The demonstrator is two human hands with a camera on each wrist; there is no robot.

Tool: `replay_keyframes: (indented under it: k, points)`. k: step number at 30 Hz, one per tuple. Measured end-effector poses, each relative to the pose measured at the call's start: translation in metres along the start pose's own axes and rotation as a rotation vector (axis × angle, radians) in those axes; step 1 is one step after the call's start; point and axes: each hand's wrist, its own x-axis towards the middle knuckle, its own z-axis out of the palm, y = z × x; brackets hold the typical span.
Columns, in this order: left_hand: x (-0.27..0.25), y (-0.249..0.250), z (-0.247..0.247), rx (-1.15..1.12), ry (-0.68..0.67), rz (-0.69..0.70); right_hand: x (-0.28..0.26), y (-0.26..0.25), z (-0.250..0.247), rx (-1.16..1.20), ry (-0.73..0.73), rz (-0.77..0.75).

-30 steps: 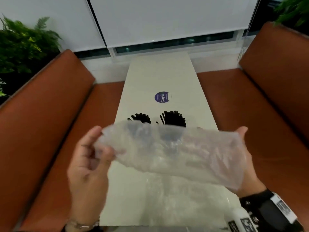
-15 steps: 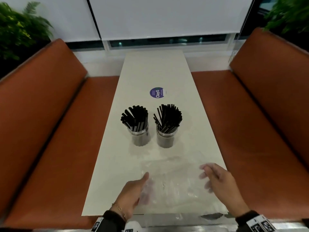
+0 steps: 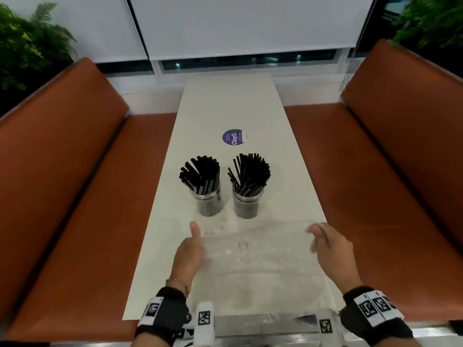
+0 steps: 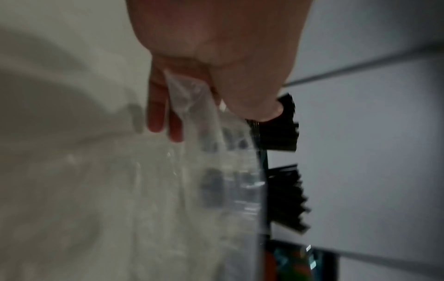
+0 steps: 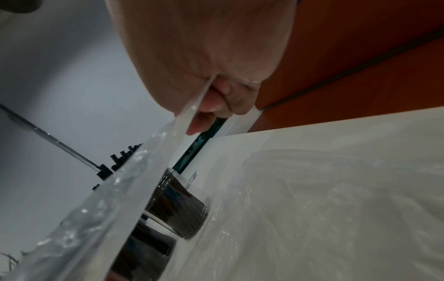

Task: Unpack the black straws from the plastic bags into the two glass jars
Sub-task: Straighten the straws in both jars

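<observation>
The left hand (image 3: 188,254) and right hand (image 3: 330,249) each pinch an end of an empty clear plastic bag (image 3: 255,249), stretched flat at six o'clock on the white table (image 3: 225,101). Lowering it gently, clear of the jars, seems wise. Black straws (image 3: 200,174) fan upright from two glass jars (image 3: 209,204) at twelve o'clock.

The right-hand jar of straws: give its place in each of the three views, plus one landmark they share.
Head: right-hand jar, centre of the table, beside the left jar.
Left wrist: lower of two dark blurs, seen through the plastic bag, its straws at.
Right wrist: upper dark jar, middle.
Shared landmark: the black straws.
</observation>
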Motion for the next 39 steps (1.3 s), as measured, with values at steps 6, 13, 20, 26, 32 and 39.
replay_keyframes:
  k: [6,13,20,26,32,39]
  points:
    - [-0.007,-0.008,0.018,0.09,0.112,0.192,0.006,0.0,0.003,0.001,0.007,0.022]
    - [0.015,-0.022,0.024,0.181,0.098,0.073,0.029,0.01,0.003,-0.147,-0.091,0.153]
    - [0.01,-0.064,0.043,0.272,0.035,0.162,0.026,0.052,0.019,-0.331,-0.283,0.143]
    - [0.026,-0.064,0.045,0.466,0.143,0.216,0.019,0.052,0.044,-0.325,-0.197,0.199]
    - [0.05,-0.009,-0.006,0.136,0.215,0.278,0.01,0.005,0.037,-0.563,-0.027,0.103]
    - [0.093,0.064,-0.037,-0.003,0.083,0.354,-0.004,-0.123,0.038,-0.196,-0.091,-0.533]
